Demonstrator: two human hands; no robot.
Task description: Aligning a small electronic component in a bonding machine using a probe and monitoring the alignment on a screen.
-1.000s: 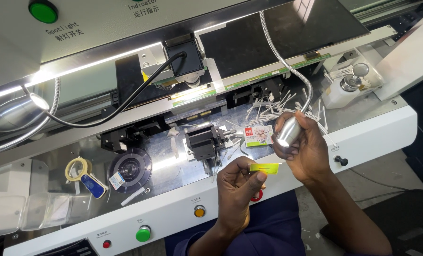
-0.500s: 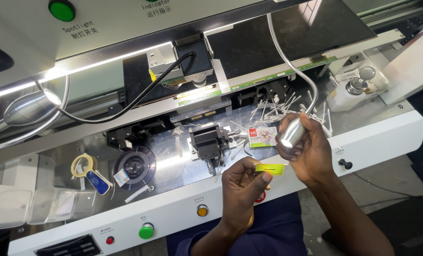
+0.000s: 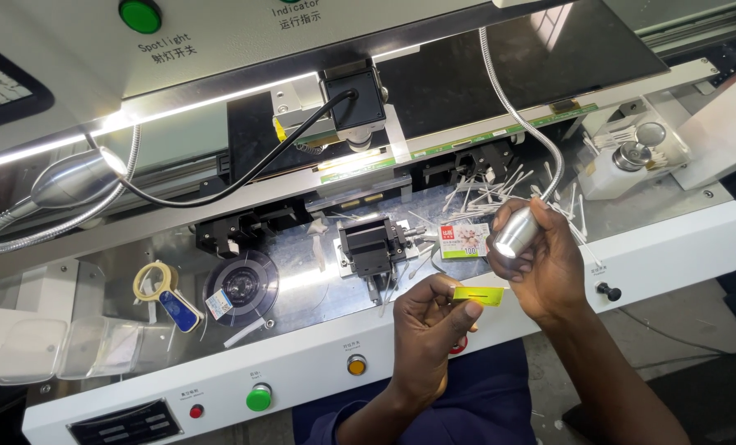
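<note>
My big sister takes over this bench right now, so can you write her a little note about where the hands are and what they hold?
Left hand: pinches one end of a small yellow strip, held above the front edge of the white machine bench.
Right hand: wrapped around the silver lamp head on its gooseneck, with the strip's other end against its fingers.
Nearby: cotton swabs scattered on the metal deck, a small printed box beside the lamp head, the black clamp fixture left of it.
Done: strip is off the bench, in hand.
Left: strip is not placed on any fixture yet.
</note>
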